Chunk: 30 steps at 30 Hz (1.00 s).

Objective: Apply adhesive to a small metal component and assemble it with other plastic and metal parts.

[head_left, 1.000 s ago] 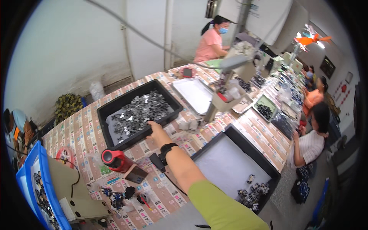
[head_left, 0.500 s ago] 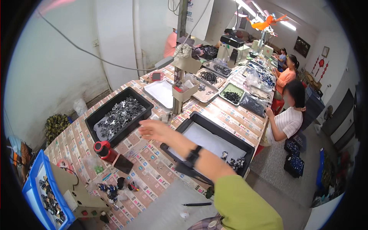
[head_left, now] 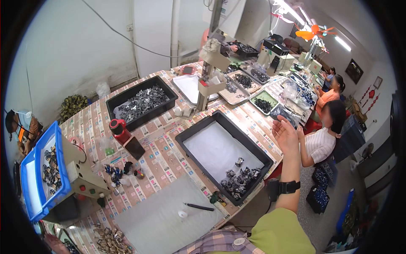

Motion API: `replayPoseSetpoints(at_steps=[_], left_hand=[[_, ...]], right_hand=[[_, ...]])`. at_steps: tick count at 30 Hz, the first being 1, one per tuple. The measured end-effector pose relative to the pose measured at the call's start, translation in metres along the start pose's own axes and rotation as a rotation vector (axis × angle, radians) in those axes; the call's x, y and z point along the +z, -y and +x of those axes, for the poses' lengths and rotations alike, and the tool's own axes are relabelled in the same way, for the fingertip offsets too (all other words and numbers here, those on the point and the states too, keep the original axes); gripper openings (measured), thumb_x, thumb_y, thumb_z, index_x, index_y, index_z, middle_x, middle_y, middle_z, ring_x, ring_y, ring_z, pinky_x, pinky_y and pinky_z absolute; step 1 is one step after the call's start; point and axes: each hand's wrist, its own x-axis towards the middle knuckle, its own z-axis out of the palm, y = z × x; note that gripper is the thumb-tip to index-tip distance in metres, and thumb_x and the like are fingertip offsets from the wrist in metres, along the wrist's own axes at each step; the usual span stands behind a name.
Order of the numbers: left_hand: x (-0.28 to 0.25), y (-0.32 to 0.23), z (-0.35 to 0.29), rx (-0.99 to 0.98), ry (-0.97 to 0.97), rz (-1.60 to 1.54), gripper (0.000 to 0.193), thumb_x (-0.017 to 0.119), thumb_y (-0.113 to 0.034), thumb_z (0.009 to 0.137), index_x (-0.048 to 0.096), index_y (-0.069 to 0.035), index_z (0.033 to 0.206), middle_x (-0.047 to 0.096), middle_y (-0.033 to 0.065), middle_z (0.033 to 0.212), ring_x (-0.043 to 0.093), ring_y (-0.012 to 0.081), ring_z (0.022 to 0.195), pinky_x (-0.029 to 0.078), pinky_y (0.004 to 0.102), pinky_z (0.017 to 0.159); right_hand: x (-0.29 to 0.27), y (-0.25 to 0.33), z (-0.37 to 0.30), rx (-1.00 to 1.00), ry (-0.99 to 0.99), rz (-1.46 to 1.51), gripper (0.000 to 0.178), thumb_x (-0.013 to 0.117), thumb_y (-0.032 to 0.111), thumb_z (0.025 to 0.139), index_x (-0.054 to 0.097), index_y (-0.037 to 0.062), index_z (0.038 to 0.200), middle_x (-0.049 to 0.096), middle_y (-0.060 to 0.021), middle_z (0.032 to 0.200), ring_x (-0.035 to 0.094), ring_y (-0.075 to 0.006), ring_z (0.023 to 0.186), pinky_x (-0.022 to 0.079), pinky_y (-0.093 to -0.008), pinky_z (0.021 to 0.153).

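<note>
My right hand (head_left: 285, 133) is raised past the right edge of the table, its fingers loosely apart and nothing in them. A dark band (head_left: 282, 189) is strapped round that wrist. Just left of this arm lies a black tray (head_left: 182, 143) lined with a white sheet, with small metal parts (head_left: 240, 183) heaped at its near end. At the lower left rim, part of my left hand (head_left: 56, 244) shows, blurred, with its fingers hard to make out. Beside it is a pile of brass-coloured parts (head_left: 109, 239).
Another black tray (head_left: 111, 111) holds many grey parts. A red bottle (head_left: 119, 132) and a phone (head_left: 134, 148) stand near it. A black pen (head_left: 198, 207) lies on a grey mat (head_left: 156, 211). A blue bin (head_left: 67, 186) is left. A co-worker (head_left: 321, 137) sits at right.
My right hand has swung right, from between the two black trays to beyond the table's right edge. The view has shifted, bringing the brass-coloured pile and part of my left hand into sight.
</note>
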Motion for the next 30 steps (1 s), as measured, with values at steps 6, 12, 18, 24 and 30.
replayPoseSetpoints(at_steps=[6, 12, 18, 24, 30], left_hand=[[0.098, 0.020, -0.064, 0.063, 0.061, -0.082, 0.030, 0.046, -0.019, 0.089, 0.045, 0.000, 0.112, 0.047, 0.0017, 0.085, 0.044, 0.0093, 0.074, 0.040, 0.0230, 0.065], [0.259, 0.090, -0.180, -0.134, 0.392, -0.332, 0.030, 0.038, -0.013, 0.092, 0.039, 0.002, 0.117, 0.036, 0.0012, 0.078, 0.037, 0.0095, 0.069, 0.039, 0.0224, 0.064], [0.494, 0.221, -0.292, -0.699, 0.591, -0.349, 0.032, 0.049, -0.022, 0.087, 0.048, -0.004, 0.113, 0.054, 0.0013, 0.086, 0.053, 0.0109, 0.075, 0.046, 0.0237, 0.066], [0.553, 0.274, -0.318, -0.842, 0.653, -0.199, 0.032, 0.050, -0.025, 0.086, 0.050, -0.007, 0.112, 0.057, 0.0030, 0.095, 0.057, 0.0150, 0.082, 0.050, 0.0273, 0.071], [0.612, 0.364, -0.287, -0.979, 0.491, -0.183, 0.028, 0.057, -0.019, 0.081, 0.052, -0.006, 0.105, 0.057, 0.0062, 0.094, 0.058, 0.0167, 0.084, 0.051, 0.0289, 0.073]], right_hand=[[-0.068, 0.028, 0.028, 0.111, 0.072, 0.096, 0.024, 0.049, 0.012, 0.083, 0.054, 0.0050, 0.105, 0.058, -0.0097, 0.092, 0.055, -0.0175, 0.082, 0.046, -0.0313, 0.076], [-0.139, 0.092, 0.092, 0.142, 0.197, 0.194, 0.028, 0.047, 0.011, 0.083, 0.049, 0.0045, 0.110, 0.057, -0.0120, 0.095, 0.055, -0.0203, 0.088, 0.046, -0.0341, 0.080], [-0.224, 0.120, 0.149, 0.207, 0.109, 0.072, 0.027, 0.050, 0.014, 0.082, 0.052, 0.0062, 0.107, 0.057, -0.0104, 0.096, 0.055, -0.0209, 0.089, 0.045, -0.0354, 0.078], [-0.243, 0.134, 0.197, 0.147, 0.116, -0.017, 0.027, 0.053, 0.014, 0.080, 0.053, 0.0085, 0.107, 0.056, -0.0064, 0.092, 0.053, -0.0182, 0.088, 0.044, -0.0336, 0.075], [-0.277, 0.118, 0.277, 0.179, 0.098, -0.142, 0.034, 0.057, 0.016, 0.077, 0.051, 0.0086, 0.110, 0.053, -0.0038, 0.094, 0.049, -0.0188, 0.090, 0.040, -0.0359, 0.078]])
